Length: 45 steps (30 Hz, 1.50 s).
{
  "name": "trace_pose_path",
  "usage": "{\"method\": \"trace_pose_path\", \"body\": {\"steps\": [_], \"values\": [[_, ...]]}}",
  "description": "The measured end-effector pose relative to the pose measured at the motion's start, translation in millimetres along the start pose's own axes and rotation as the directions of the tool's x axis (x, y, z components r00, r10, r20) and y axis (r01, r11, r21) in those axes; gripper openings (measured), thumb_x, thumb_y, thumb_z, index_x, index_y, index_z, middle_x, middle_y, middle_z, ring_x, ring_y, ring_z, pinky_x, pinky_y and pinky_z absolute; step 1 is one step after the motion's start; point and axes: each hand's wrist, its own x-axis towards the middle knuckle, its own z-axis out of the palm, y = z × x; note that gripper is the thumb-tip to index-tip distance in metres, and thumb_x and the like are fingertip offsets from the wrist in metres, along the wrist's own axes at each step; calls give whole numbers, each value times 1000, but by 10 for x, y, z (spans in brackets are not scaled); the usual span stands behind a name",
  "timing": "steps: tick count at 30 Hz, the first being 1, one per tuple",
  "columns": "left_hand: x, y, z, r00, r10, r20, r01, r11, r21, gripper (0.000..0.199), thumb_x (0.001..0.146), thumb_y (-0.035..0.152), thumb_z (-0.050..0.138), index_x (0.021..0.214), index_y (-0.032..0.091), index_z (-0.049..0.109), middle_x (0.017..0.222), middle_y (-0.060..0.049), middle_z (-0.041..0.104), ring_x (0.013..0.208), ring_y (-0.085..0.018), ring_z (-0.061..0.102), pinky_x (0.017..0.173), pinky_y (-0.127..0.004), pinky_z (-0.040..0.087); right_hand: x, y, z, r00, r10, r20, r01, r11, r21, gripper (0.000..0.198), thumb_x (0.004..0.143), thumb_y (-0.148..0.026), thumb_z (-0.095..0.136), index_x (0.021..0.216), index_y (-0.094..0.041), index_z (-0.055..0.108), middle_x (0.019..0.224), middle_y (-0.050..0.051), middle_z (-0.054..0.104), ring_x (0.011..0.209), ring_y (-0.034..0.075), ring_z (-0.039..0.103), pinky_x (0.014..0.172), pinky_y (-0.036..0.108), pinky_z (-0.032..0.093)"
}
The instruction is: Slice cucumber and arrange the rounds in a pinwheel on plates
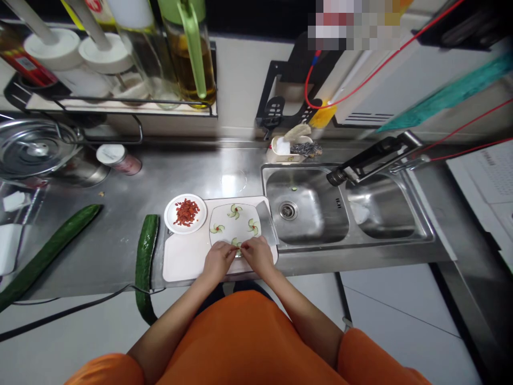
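White in the head view: a square plate [234,227] on a pale board [182,259], directly in front of an orange shirt [240,342]. On the plate, four green pinwheels [235,215], with red at the middle of three and the nearest partly covered. At the plate's near edge, left hand [219,262] and right hand [258,255], close together over that nearest pinwheel. Fingertips of both bunched and almost meeting; cannot tell whether clamped on a small piece or only touching.

Just left of the plate, at the board's far corner, a round dish [170,215] with a heap of red bits [186,213]. Just right of the plate, a grey blade [266,222]. Farther right of it, a steel sink [320,214] under a tap [368,163].

Left of the plate, past the board, a cucumber [146,246] jutting over the counter's edge; well left, a second cucumber [52,254]. Beyond the plate, to the left, a can [119,159], a pot [82,168] and an oil jug [188,69].
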Motion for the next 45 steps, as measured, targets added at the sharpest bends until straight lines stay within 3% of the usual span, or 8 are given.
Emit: {"method": "trace_pose_path", "body": {"steps": [17, 27, 45], "values": [[33, -17, 38, 1000, -4, 6, 4, 1000, 8, 18, 86, 26, 53, 88, 21, 71, 80, -5, 65, 82, -17, 57, 77, -30, 47, 28, -1, 74, 1000, -7, 18, 10, 991, -130, 14, 85, -25, 56, 80, -22, 68, 81, 3, 65, 80, 17, 50, 75, 27, 32], [30, -44, 34, 1000, 10, 20, -9, 1000, -22, 18, 86, 25, 54, 90, 21, 70, 80, -5, 65, 82, -17, 57, 77, -30, 46, 19, 12, 105, 999, -52, 5, 52, 993, -110, 15, 86, -25, 53, 84, -22, 68, 84, 2, 66, 80, 16, 51, 77, 27, 32], [41, -58, 45, 1000, 20, 6, -20, 1000, -6, 18, 85, 25, 55, 89, 20, 71, 80, -6, 65, 81, -17, 57, 77, -30, 46, 48, -2, 82, 999, -7, 53, 13, 993, -117, 14, 84, -25, 55, 83, -22, 69, 84, 3, 65, 81, 17, 50, 76, 28, 32]]}}
